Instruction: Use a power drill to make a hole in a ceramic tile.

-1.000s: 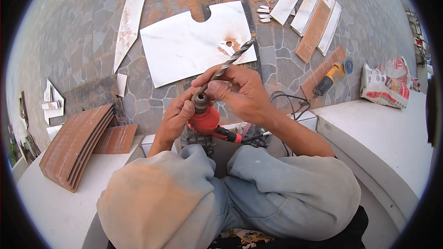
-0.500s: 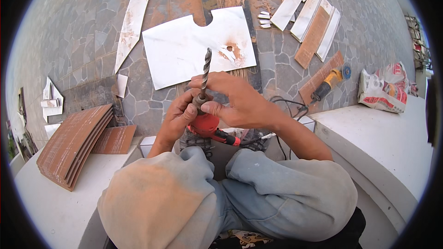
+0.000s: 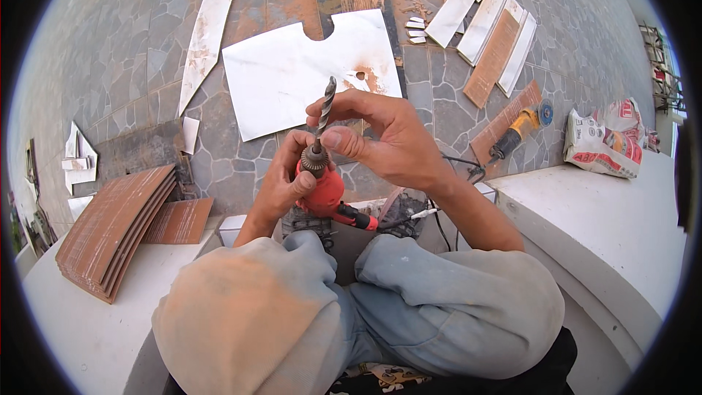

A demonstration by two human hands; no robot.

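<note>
A red power drill [image 3: 323, 196] stands upright between my knees, its chuck pointing up. From the toothed metal chuck [image 3: 314, 162] rises a grey spiral drill bit [image 3: 327, 102]. My left hand [image 3: 276, 183] is wrapped round the drill just at the chuck, thumb in front. Higher up, my right hand [image 3: 395, 143] has its thumb and index finger on either side of the bit's lower part; the other fingers are curled and partly hidden. The drill's lower end is hidden below its red body.
Ahead lies a white tile [image 3: 292, 80] with a notch and a small hole. Cut strips [image 3: 482, 22] and an angle grinder [image 3: 521, 130] lie to the right, near a printed bag [image 3: 603, 143]. Brown tiles [image 3: 117, 227] are stacked on the left ledge. A black cable [image 3: 439, 223] runs beside the drill.
My right hand has risen from the chuck to the bit, so more of the chuck shows. My left hand still holds the drill.
</note>
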